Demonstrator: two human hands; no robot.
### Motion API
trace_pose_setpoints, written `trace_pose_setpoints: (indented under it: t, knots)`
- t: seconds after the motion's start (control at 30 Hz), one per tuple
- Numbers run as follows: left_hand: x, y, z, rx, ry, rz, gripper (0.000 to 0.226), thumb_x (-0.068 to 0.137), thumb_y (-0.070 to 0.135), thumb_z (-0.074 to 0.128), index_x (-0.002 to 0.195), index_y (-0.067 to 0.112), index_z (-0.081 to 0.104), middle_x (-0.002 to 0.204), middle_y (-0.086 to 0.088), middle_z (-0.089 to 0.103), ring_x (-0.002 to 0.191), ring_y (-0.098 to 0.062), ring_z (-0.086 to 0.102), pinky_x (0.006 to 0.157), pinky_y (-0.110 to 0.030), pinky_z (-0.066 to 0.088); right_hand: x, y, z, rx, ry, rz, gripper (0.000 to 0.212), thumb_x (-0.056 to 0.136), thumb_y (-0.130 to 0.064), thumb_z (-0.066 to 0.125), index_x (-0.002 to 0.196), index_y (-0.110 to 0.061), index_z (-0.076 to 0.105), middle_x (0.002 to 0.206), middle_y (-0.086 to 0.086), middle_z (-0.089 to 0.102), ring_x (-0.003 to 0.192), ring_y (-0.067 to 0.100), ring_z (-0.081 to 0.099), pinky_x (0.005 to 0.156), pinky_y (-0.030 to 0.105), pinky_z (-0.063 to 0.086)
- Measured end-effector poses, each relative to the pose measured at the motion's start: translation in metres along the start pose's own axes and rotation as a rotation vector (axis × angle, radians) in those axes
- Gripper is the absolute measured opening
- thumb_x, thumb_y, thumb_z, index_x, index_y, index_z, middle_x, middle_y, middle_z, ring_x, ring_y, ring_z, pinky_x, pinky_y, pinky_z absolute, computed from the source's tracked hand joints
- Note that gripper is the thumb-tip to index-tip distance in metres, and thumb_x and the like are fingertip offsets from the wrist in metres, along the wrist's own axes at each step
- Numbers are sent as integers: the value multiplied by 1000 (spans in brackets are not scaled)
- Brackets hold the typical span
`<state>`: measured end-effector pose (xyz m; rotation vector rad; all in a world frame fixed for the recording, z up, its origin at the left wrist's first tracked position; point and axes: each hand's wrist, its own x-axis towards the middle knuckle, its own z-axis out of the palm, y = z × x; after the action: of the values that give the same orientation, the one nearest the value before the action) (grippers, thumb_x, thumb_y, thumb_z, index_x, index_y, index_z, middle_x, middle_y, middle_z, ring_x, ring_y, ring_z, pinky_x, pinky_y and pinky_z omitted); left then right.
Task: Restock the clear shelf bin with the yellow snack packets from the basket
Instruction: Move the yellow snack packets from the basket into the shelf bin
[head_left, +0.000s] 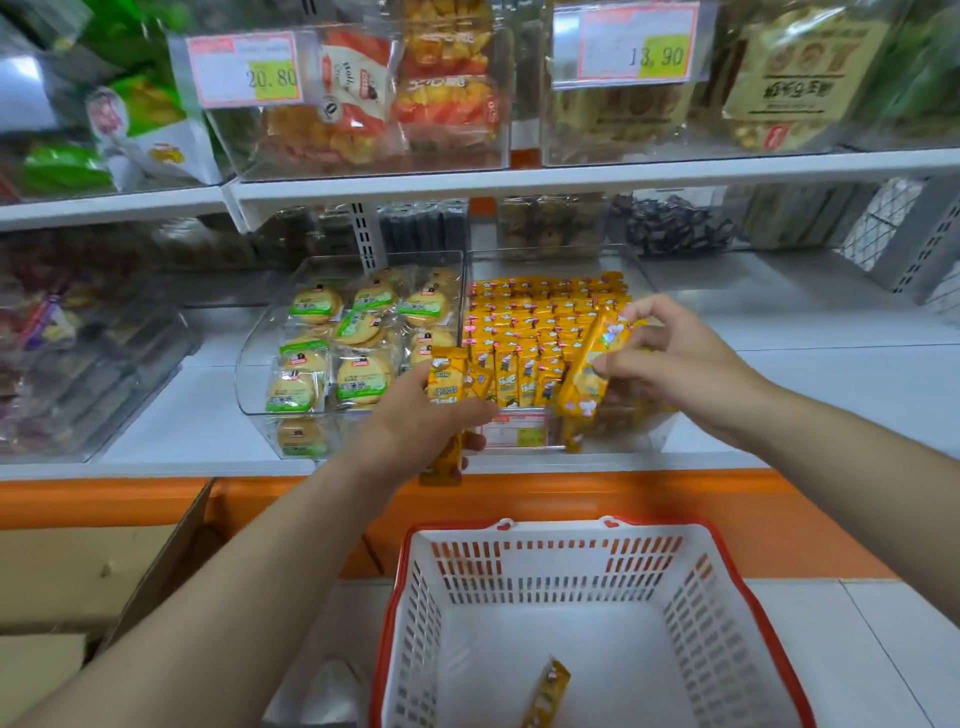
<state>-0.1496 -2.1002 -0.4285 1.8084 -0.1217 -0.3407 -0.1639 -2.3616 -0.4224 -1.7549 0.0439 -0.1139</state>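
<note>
The clear shelf bin (644, 426) on the white shelf holds several rows of upright yellow snack packets (524, 332). My left hand (415, 426) grips a small bunch of yellow packets (447, 384) at the bin's front left corner. My right hand (675, 358) pinches one long yellow packet (587, 374), tilted over the bin's front right. Below stands the white basket with a red rim (395, 613); one yellow packet (545, 696) lies on its floor.
A clear bin of green-labelled round cakes (332, 343) stands just left of the yellow bin. Bins with price tags (244, 67) fill the upper shelf. An open cardboard box (78, 571) sits at the lower left, an orange shelf edge (623, 493) below the bin.
</note>
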Motion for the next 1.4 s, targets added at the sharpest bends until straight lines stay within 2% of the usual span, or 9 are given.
trace_pose_setpoints:
  t: [0.17,0.43,0.6,0.8,0.9,1.07,1.17,1.3,1.4]
  knots:
    - [-2,-7,-14,57,41,24,23,86,21,80,104,17,66,81,-8,76,72,-20,75,58,-31,60,51,3,30,-376,79,-167,43,69,-20,87,90,-34,52,86,-5,60,70,15,62,62,26,51]
    - [-5,-12,-26,71,48,72,17,87,19,79,98,18,67,79,-5,76,72,-20,75,52,-20,55,95,34,52,-982,-67,-149,37,67,-39,89,85,-24,61,84,-6,62,77,16,57,60,30,42]
    - [-2,-13,-26,110,44,88,18,88,25,78,101,22,66,79,0,76,73,-17,75,58,-24,59,94,41,54,-1166,-91,-127,41,67,-49,86,93,-30,61,103,-3,52,92,18,52,76,33,48]
    - [-1,-13,-16,127,4,73,21,87,27,79,102,23,65,77,2,76,65,-9,72,61,-27,58,63,10,36,-1039,-48,-189,38,74,-44,83,100,-26,62,104,-2,58,93,14,57,80,35,50]
    - [-2,-12,-4,129,-26,83,20,87,26,80,98,24,64,74,4,75,61,-6,69,55,-22,56,25,-3,25,-724,-95,-201,17,81,-28,80,89,-22,66,84,0,67,66,1,57,63,24,44]
    - [-3,-12,27,128,-85,105,24,84,18,82,97,26,64,68,11,73,66,-11,71,56,-23,55,-31,-8,22,-226,-251,-93,9,94,-17,65,100,-22,70,81,0,71,67,17,69,56,23,50]
    - [-6,-10,49,155,-120,153,28,82,14,82,97,27,64,71,10,73,65,-9,68,64,-27,57,-34,-5,29,-163,-235,-68,12,94,-27,65,106,-29,67,80,-3,71,67,15,69,56,28,52]
    - [-9,-9,72,176,-162,189,38,83,13,80,115,18,61,82,2,70,71,-16,67,74,-43,57,-32,1,29,-348,-277,-90,27,82,-47,74,107,-41,66,81,-10,58,61,5,59,61,33,48]
    - [-8,-7,79,106,-175,146,38,85,20,80,118,23,62,78,6,70,68,-11,66,67,-32,54,-34,1,20,-293,-291,-84,23,83,-35,75,104,-38,66,83,-7,58,62,10,61,59,29,52]
